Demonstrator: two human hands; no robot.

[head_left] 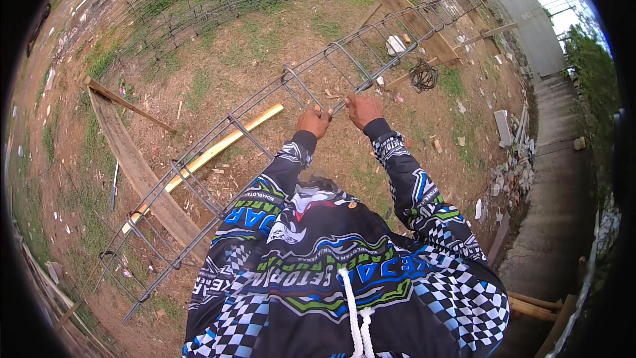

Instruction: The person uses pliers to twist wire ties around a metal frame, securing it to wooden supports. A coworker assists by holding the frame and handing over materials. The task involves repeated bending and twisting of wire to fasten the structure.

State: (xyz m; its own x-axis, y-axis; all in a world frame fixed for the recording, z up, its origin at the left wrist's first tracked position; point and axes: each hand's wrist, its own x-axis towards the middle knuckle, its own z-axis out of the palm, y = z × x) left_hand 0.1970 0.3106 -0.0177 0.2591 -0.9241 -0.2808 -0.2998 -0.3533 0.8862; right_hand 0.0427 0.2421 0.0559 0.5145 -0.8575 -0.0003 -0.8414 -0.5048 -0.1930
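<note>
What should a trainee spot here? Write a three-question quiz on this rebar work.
1. True or false: both hands, left hand and right hand, grip the same bar of the rebar cage.
2. What lies on the ground under the cage, left of the hands? A) pale wooden plank B) shovel C) bucket
3. Fill in: the dark coil of ____ lies on the ground beyond the cage.

Key: 1 true; 2 A, the pale wooden plank; 3 wire.
</note>
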